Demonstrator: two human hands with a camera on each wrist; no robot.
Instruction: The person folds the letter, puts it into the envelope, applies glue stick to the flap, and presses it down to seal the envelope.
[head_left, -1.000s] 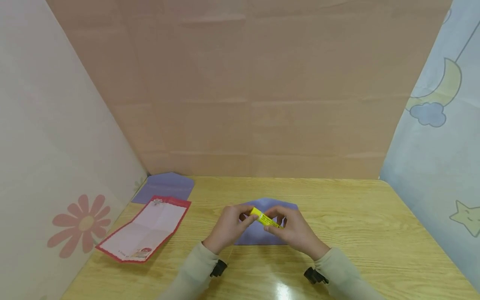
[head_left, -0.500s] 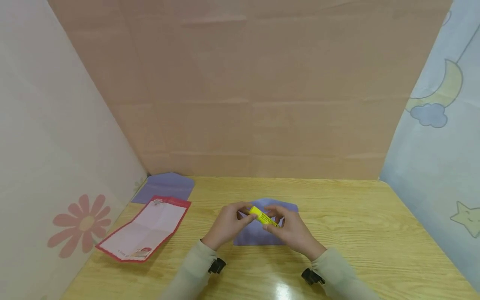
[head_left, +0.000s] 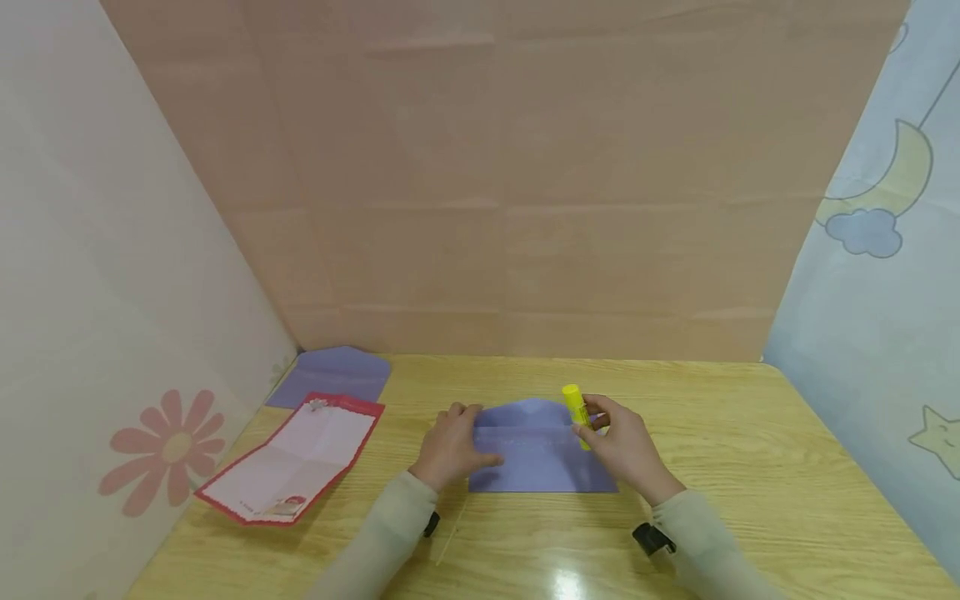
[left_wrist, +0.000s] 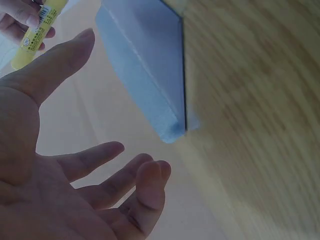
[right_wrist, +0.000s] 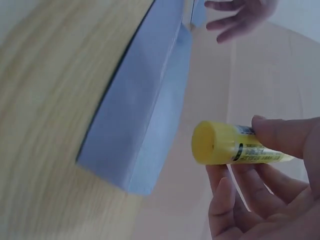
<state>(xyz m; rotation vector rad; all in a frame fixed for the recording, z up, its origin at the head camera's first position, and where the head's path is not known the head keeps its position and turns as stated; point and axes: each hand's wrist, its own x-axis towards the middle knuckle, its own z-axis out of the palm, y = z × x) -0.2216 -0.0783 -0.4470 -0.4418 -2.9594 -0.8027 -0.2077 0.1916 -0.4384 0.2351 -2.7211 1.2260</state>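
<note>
A yellow glue stick (head_left: 576, 413) stands nearly upright in my right hand (head_left: 624, 440), pinched between thumb and fingers. The right wrist view shows one end of the glue stick (right_wrist: 215, 142) pointing toward the purple envelope. That envelope (head_left: 543, 462) lies on the table between my hands, its flap (head_left: 525, 414) raised on the far side. Over the envelope's left end is my left hand (head_left: 450, 448), thumb and fingers spread and holding nothing. In the left wrist view a gap shows between the left fingers (left_wrist: 107, 155) and the envelope (left_wrist: 155, 50).
A red-bordered letter sheet (head_left: 300, 462) with fold creases lies on the left of the table (head_left: 712, 442). Behind it, at the back left corner, is a second purple envelope (head_left: 333, 375). Paper-covered walls (head_left: 525, 208) stand behind and on both sides.
Both hands held the glue stick before. The left hand has let go and moved left, while the right hand has carried the glue stick right and turned it upright, uncovering the envelope.
</note>
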